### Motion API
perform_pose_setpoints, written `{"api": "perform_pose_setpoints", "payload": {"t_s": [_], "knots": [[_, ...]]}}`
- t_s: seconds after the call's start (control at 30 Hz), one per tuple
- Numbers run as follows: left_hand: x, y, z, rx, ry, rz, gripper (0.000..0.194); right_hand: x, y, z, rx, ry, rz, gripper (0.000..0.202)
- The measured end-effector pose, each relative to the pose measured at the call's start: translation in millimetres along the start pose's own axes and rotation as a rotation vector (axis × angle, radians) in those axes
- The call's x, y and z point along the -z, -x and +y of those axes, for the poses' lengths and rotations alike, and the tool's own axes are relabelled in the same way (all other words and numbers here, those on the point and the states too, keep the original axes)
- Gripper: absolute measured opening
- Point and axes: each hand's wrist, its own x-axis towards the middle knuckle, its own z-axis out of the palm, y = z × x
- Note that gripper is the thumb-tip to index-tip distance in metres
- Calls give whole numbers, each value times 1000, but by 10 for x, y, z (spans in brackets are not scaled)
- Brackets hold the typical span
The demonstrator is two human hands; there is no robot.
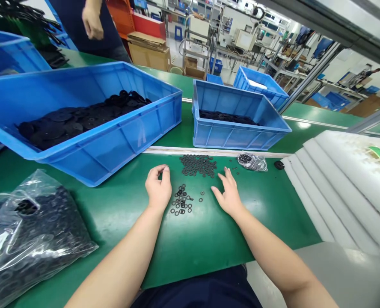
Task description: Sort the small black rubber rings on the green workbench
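A loose scatter of small black rings [182, 205] is lying on the smooth green tabletop [194, 248]. At its ten o'clock, the left hand [158, 188] is holding a curled shape, thumb near forefinger; whether it is gripping anything, I cannot tell. At three o'clock, the right hand [230, 194] is holding its fingers spread apart. At one o'clock, a denser patch of dark rings [197, 165] is sitting.

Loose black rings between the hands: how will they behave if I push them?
The black rings will probably slide easily: most lie flat on a smooth, glossy green tabletop. They're likely light, being small with open centres. Their round outlines suggest one could roll if tipped on edge.
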Motion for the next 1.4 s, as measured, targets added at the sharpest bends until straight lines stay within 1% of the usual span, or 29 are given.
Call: {"api": "perform_pose_setpoints", "payload": {"t_s": [0.07,0.1,0.17,0.23,0.3,0.4,0.47,0.5,0.53,0.6,0.67,0.73,0.8,0.87,0.93,1.0,1.1,1.2,1.27,1.33,1.4], "knots": [[-22,2,5,-8,-3,-5,30,34,99,-48,3,46,-22,63],[-31,5,7,-13,-2,-10,31,32,97,-90,-3,75,-39,70],[-41,13,10,-15,1,-17,32,-6,0,-187,-6,129,-94,84],[-40,21,13,-1,2,-19,32,-69,-188,-268,3,165,-148,88],[-32,22,13,16,8,-23,32,-132,-419,-312,-19,191,-146,80],[-13,5,17,45,28,-21,34,-184,-695,-322,-100,219,-40,66],[16,-10,34,54,24,-23,37,-172,-721,-319,-90,216,24,57],[40,-11,47,31,1,-43,39,-152,-671,-320,-63,202,44,53],[71,-2,64,-21,-41,-81,40,-125,-581,-322,-28,180,52,48],[160,62,100,-190,-185,-205,43,-67,-319,-331,55,112,29,39],[282,203,125,-377,-362,-359,48,-30,-33,-350,165,25,-53,37],[433,404,133,-530,-506,-510,57,-27,169,-396,254,-42,-113,38],[596,609,134,-664,-612,-631,68,-48,234,-470,291,-73,-131,41],[744,767,140,-757,-697,-695,80,-81,193,-559,306,-76,-142,39],[849,862,153,-797,-759,-719,86,-116,131,-639,336,-63,-156,28],[898,909,172,-802,-803,-741,86,-148,112,-674,375,-53,-157,19],[879,951,212,-784,-840,-777,89,-183,148,-587,396,-63,-118,16],[769,1029,280,-768,-846,-834,98,-185,163,-395,352,-65,-72,15],[642,1094,342,-758,-840,-878,102,-162,146,-279,299,-42,-45,16],[478,1149,406,-763,-825,-917,103,-118,126,-188,259,-5,-34,18],[303,1188,456,-793,-797,-944,103,-50,116,-106,257,27,-49,21]]}}
